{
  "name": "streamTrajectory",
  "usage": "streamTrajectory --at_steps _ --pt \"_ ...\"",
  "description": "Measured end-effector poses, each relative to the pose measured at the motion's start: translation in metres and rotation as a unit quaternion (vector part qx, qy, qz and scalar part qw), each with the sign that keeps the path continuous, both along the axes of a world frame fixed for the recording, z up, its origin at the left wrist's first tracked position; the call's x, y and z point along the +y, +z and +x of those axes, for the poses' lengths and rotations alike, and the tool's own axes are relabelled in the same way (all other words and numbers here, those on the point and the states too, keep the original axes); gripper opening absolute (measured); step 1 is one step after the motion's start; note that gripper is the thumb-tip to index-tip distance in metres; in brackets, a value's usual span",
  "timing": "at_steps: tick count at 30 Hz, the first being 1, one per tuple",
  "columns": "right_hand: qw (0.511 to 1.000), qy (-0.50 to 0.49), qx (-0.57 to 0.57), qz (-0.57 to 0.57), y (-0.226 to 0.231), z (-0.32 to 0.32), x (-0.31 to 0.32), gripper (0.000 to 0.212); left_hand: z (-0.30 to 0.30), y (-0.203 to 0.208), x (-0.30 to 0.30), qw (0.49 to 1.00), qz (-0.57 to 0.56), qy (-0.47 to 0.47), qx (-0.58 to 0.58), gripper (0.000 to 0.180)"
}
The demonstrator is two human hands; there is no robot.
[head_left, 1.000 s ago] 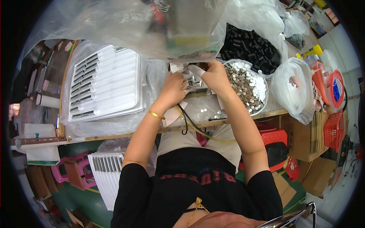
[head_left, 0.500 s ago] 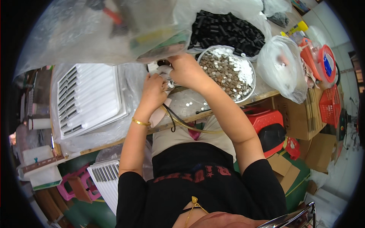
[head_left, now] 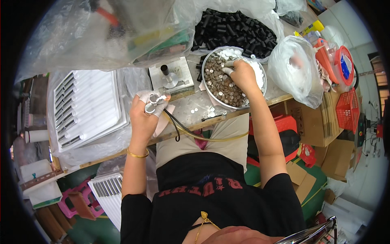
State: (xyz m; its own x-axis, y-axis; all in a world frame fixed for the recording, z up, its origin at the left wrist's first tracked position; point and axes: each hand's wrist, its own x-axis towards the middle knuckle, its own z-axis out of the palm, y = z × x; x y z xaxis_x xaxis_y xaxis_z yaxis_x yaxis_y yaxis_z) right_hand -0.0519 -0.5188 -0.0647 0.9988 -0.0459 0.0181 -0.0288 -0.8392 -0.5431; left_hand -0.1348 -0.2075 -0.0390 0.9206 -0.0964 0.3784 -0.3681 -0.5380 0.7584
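Observation:
My left hand [head_left: 147, 110], its fingertips wrapped in white, is closed around small silver round metal pieces [head_left: 151, 104] in front of a metal press block. On that block [head_left: 185, 75] a black cylinder [head_left: 164, 70] stands upright above a silver round base. My right hand [head_left: 243, 77] reaches over a round bowl [head_left: 266, 83] filled with small brown and silvery-white discs [head_left: 219, 83]. Its white-covered thumb and forefinger are slightly apart at the discs, and no piece shows between them.
Behind the bowl lies a heap of black tubes [head_left: 233, 32] on plastic. White trays with rows of silver and black tubes [head_left: 91, 105] stand at left. Loose discs [head_left: 210, 112] and a cable [head_left: 178, 124] lie near the table edge. Clear plastic sheeting [head_left: 81, 36] hangs at upper left.
My right hand has left the press block and moved right to the bowl of discs. My left hand has drawn back left and nearer, holding the silver pieces. The black cylinder on the block now shows.

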Motion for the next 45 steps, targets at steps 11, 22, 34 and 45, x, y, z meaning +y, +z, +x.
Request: streamTrajectory --at_steps 11,22,34,45 --pt "0.995 -0.056 0.008 0.083 -0.001 0.048 -0.027 0.022 -0.025 -0.02 -0.01 0.94 -0.25 0.09 0.213 0.013" --pt "0.986 -0.025 0.013 -0.167 -0.016 0.068 -0.008 0.021 -0.029 -0.019 -0.024 0.891 -0.394 0.084 0.212 0.012" --pt "0.918 -0.025 0.076 0.39 0.016 0.003 0.02 0.017 -0.03 -0.022 -0.015 0.844 -0.471 0.127 0.222 0.012" --pt "0.891 0.123 -0.161 0.406 0.041 -0.018 0.137 0.015 -0.03 -0.025 -0.019 0.763 -0.582 0.076 0.271 0.019"
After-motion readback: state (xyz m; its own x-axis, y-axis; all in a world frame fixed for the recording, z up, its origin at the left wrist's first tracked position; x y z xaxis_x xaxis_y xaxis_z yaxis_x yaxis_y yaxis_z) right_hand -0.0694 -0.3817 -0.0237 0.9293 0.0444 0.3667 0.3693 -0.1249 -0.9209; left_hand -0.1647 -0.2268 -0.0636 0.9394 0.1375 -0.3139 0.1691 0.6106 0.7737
